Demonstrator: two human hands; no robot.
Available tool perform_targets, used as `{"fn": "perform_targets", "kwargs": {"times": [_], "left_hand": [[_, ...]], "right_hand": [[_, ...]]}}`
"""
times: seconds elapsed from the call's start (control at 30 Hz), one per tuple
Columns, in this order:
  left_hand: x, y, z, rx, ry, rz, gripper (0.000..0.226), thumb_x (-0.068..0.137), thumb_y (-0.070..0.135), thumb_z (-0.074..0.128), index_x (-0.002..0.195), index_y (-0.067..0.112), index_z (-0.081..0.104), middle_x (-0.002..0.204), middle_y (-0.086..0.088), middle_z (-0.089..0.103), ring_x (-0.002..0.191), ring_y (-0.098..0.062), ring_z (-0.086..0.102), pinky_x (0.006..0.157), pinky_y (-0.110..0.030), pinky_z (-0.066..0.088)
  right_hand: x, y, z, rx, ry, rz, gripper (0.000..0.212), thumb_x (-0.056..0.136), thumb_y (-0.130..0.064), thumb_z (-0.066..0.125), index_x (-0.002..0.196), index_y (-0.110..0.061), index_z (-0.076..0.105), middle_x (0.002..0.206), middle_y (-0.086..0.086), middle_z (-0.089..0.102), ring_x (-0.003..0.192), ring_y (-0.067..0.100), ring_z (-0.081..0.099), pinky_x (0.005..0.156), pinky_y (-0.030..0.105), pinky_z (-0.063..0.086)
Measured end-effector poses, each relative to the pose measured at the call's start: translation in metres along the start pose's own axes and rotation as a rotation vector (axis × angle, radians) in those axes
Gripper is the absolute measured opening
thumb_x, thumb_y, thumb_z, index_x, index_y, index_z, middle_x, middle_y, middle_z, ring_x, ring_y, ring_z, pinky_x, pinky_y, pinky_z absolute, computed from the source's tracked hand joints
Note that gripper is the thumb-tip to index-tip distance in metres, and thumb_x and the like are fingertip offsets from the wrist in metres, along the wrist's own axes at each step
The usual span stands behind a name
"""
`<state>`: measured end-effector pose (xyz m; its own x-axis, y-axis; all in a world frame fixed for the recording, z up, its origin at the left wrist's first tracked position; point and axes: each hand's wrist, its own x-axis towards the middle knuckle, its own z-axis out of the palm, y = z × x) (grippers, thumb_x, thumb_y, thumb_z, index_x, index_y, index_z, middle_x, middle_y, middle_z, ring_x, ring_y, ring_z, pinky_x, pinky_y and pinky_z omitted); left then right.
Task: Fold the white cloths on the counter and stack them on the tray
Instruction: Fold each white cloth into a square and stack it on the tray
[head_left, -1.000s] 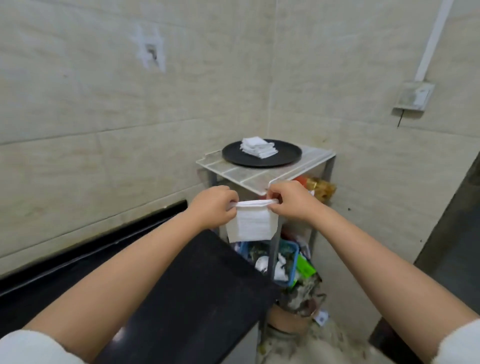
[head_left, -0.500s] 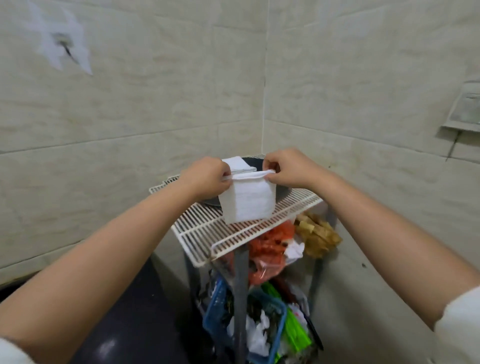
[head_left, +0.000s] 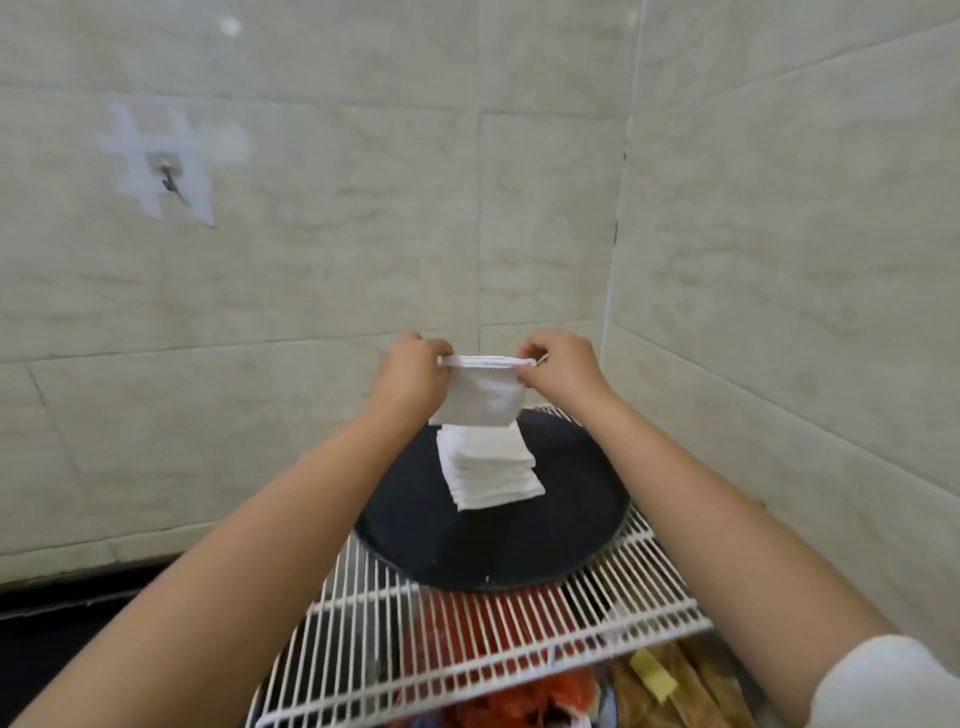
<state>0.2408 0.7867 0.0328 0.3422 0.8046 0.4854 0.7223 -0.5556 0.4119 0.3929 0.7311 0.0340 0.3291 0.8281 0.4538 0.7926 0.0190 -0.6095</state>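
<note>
A folded white cloth (head_left: 485, 397) hangs between my two hands, held by its top corners. My left hand (head_left: 410, 376) pinches the left corner and my right hand (head_left: 561, 371) pinches the right corner. Directly below it a stack of folded white cloths (head_left: 488, 467) rests on a round black tray (head_left: 519, 540). The hanging cloth's lower edge reaches the top of the stack; I cannot tell whether it touches. The tray sits on a white wire shelf (head_left: 467, 634).
Tiled walls meet in a corner right behind the shelf. A metal hook (head_left: 169, 179) is stuck on the left wall. Red and yellow bags (head_left: 649, 686) lie under the shelf. A dark counter edge (head_left: 78, 613) runs at the lower left.
Both hands carried the cloth forward from the counter edge to above the stack on the tray. My view moved closer and looks down on the shelf.
</note>
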Motion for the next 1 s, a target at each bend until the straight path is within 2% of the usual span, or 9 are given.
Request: {"fn": "perform_targets", "kwargs": {"times": [0.13, 0.3, 0.4, 0.5, 0.63, 0.7, 0.8, 0.93, 1.0], "left_hand": [[0.019, -0.015, 0.034, -0.015, 0.039, -0.007, 0.035, 0.091, 0.000, 0.042, 0.120, 0.007, 0.060, 0.123, -0.015, 0.051, 0.102, -0.034, 0.056, 0.080, -0.028, 0.039], [0.002, -0.044, 0.083, 0.109, -0.296, 0.024, 0.035, 0.093, 0.006, 0.043, 0.124, 0.009, 0.057, 0.125, -0.015, 0.051, 0.109, -0.034, 0.054, 0.092, -0.033, 0.041], [-0.004, -0.048, 0.091, 0.133, -0.343, 0.094, 0.036, 0.091, 0.006, 0.045, 0.126, 0.010, 0.056, 0.124, -0.014, 0.052, 0.110, -0.031, 0.054, 0.093, -0.032, 0.041], [-0.004, -0.047, 0.093, 0.205, -0.406, 0.165, 0.036, 0.090, 0.007, 0.045, 0.124, 0.011, 0.056, 0.122, -0.013, 0.052, 0.110, -0.031, 0.053, 0.092, -0.037, 0.045], [-0.013, -0.049, 0.089, 0.269, -0.515, 0.148, 0.044, 0.092, 0.013, 0.045, 0.136, 0.015, 0.042, 0.131, -0.011, 0.045, 0.115, -0.030, 0.051, 0.093, -0.039, 0.046], [-0.020, -0.049, 0.080, 0.255, -0.461, 0.137, 0.048, 0.093, 0.018, 0.045, 0.139, 0.016, 0.036, 0.135, -0.008, 0.043, 0.116, -0.028, 0.050, 0.091, -0.038, 0.047], [-0.031, -0.061, 0.056, 0.387, -0.295, 0.095, 0.040, 0.092, 0.026, 0.045, 0.130, 0.014, 0.047, 0.130, -0.009, 0.050, 0.120, -0.028, 0.045, 0.094, -0.037, 0.041], [-0.061, -0.103, 0.001, 0.598, -0.276, -0.163, 0.043, 0.092, 0.035, 0.045, 0.128, 0.012, 0.049, 0.135, -0.012, 0.046, 0.132, -0.030, 0.032, 0.105, -0.040, 0.030], [-0.088, -0.126, -0.032, 0.645, -0.261, -0.313, 0.051, 0.096, 0.042, 0.037, 0.139, 0.016, 0.035, 0.149, -0.012, 0.030, 0.141, -0.030, 0.016, 0.113, -0.045, 0.018]], "right_hand": [[0.024, 0.026, 0.031, -0.053, 0.014, -0.044, 0.018, 0.080, 0.005, 0.053, 0.091, 0.008, 0.067, 0.101, 0.025, 0.063, 0.096, 0.034, 0.056, 0.072, 0.027, 0.033], [0.013, 0.079, 0.073, -0.190, -0.205, 0.026, 0.024, 0.081, 0.007, 0.048, 0.096, 0.003, 0.067, 0.108, 0.020, 0.061, 0.102, 0.031, 0.056, 0.072, 0.019, 0.032], [0.004, 0.091, 0.077, -0.223, -0.240, 0.030, 0.025, 0.081, 0.006, 0.049, 0.097, 0.002, 0.067, 0.109, 0.017, 0.059, 0.103, 0.027, 0.055, 0.070, 0.013, 0.027], [0.002, 0.094, 0.075, -0.253, -0.246, 0.014, 0.023, 0.079, 0.004, 0.050, 0.095, 0.000, 0.067, 0.106, 0.013, 0.059, 0.101, 0.026, 0.055, 0.074, 0.019, 0.032], [-0.003, 0.092, 0.071, -0.434, -0.441, 0.030, 0.027, 0.078, -0.001, 0.050, 0.100, -0.009, 0.063, 0.109, 0.010, 0.058, 0.096, 0.026, 0.057, 0.073, 0.030, 0.044], [-0.004, 0.080, 0.065, -0.553, -0.454, -0.005, 0.033, 0.081, -0.006, 0.051, 0.113, -0.011, 0.058, 0.115, 0.010, 0.056, 0.102, 0.028, 0.055, 0.077, 0.033, 0.045], [-0.003, 0.044, 0.062, -0.553, -0.444, -0.142, 0.041, 0.087, -0.020, 0.054, 0.127, -0.013, 0.050, 0.130, 0.010, 0.051, 0.117, 0.030, 0.050, 0.094, 0.038, 0.044], [-0.009, -0.031, 0.094, -0.443, -0.502, -0.395, 0.042, 0.089, -0.030, 0.051, 0.126, -0.009, 0.052, 0.133, 0.015, 0.051, 0.122, 0.033, 0.047, 0.099, 0.041, 0.041], [-0.022, -0.075, 0.120, -0.405, -0.541, -0.522, 0.049, 0.092, -0.036, 0.046, 0.135, -0.014, 0.041, 0.147, 0.011, 0.035, 0.135, 0.031, 0.031, 0.109, 0.045, 0.029]]}}
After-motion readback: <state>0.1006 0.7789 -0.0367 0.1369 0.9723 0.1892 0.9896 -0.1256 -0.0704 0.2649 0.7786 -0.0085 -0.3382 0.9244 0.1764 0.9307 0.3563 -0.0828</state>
